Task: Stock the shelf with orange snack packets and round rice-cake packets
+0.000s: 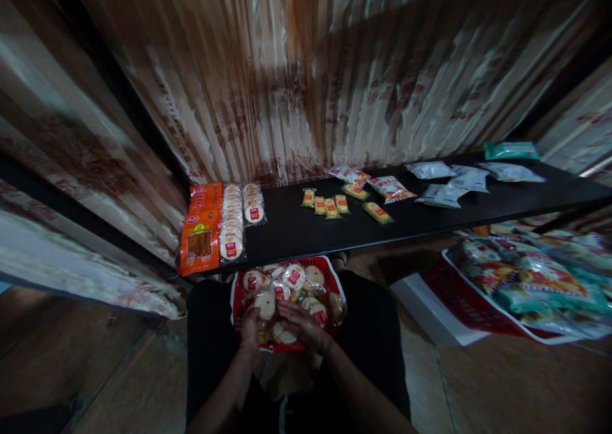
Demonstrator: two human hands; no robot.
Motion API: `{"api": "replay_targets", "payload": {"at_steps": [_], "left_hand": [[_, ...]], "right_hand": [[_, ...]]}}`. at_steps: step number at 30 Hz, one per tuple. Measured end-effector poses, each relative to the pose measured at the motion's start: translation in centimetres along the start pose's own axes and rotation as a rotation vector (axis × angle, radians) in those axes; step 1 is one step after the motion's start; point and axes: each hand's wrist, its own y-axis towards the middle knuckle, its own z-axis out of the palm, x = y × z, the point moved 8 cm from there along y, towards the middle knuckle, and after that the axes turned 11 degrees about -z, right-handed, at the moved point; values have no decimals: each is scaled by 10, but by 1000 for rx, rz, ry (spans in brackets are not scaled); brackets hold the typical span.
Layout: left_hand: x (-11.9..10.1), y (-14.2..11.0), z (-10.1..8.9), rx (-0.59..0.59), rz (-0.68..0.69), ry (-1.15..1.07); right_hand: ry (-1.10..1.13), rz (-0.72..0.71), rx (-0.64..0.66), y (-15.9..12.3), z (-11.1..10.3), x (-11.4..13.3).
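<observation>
A red plastic basket (pixel 236 303) rests on my lap, filled with several round cracker packs (pixel 292 276) in clear wrap with red labels. My left hand (pixel 250 327) reaches into the basket's left side, fingers curled down among the packs. My right hand (pixel 301 324) lies over the packs in the middle, fingers spread and bent across them. Whether either hand grips a pack is hidden by the dim light. In front of me a black shelf (pixel 291 230) carries rows of the same round packs (pixel 232 230) beside orange snack bags (pixel 199 243).
Small yellow packets (pixel 326 206), red-and-white bags (pixel 391 188) and pale pouches (pixel 449 185) lie further along the shelf. A green pack (pixel 510 150) sits at its far right. A second red basket (pixel 473 303) of colourful bags stands on the floor to the right. Wrapped cartons form the back wall.
</observation>
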Motion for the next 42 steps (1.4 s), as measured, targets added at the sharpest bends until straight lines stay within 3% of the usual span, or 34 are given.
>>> {"api": "replay_targets", "payload": {"at_steps": [12, 20, 28, 34, 42], "left_hand": [[4, -9, 7, 108, -170, -204], [4, -16, 20, 241, -208, -199], [0, -25, 31, 363, -169, -133], [-1, -24, 27, 305, -198, -229], [-1, -22, 25, 268, -226, -304]], "right_hand": [[17, -26, 11, -3, 5, 8], [118, 56, -29, -1, 1, -4], [157, 26, -45, -1, 1, -6], [114, 4, -222, 4, -17, -21], [-24, -154, -243, 9, -27, -12]]}}
